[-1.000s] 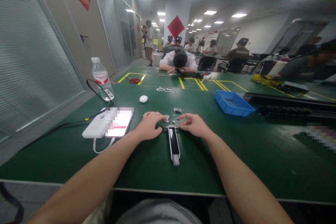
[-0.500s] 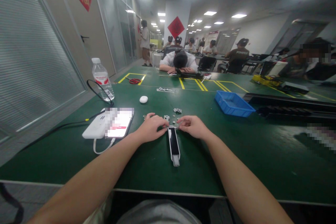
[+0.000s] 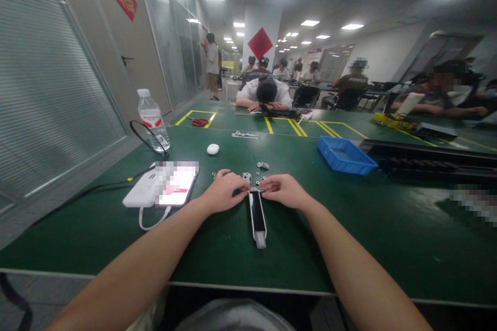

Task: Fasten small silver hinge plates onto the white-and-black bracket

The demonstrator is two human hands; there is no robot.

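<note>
A long narrow device [image 3: 258,217] with a white frame, a black face and a pale grey near end lies on the green table. Across its far end is a thin metal rod [image 3: 255,190]. My left hand [image 3: 228,190] pinches the rod's left end between thumb and fingers. At the right end, my right hand [image 3: 285,191] has thumb and fingertips closed on it; the exact contact is too small to make out. Just beyond the fingers lie a small metal block [image 3: 247,177], a dark ring [image 3: 257,183] and a patterned metal piece [image 3: 263,166].
A power bank [image 3: 142,189] and a lit phone [image 3: 180,183] with cables lie left, near a water bottle [image 3: 154,121]. A white case [image 3: 213,149] and red scissors [image 3: 200,122] are farther back. To the right stands a blue tray [image 3: 347,155]. Opposite, a person [image 3: 266,93] rests head on arms.
My right fingertips have drawn in slightly toward the rod's end and closed more. My left hand and the device stay in place; the view has tilted up a little.
</note>
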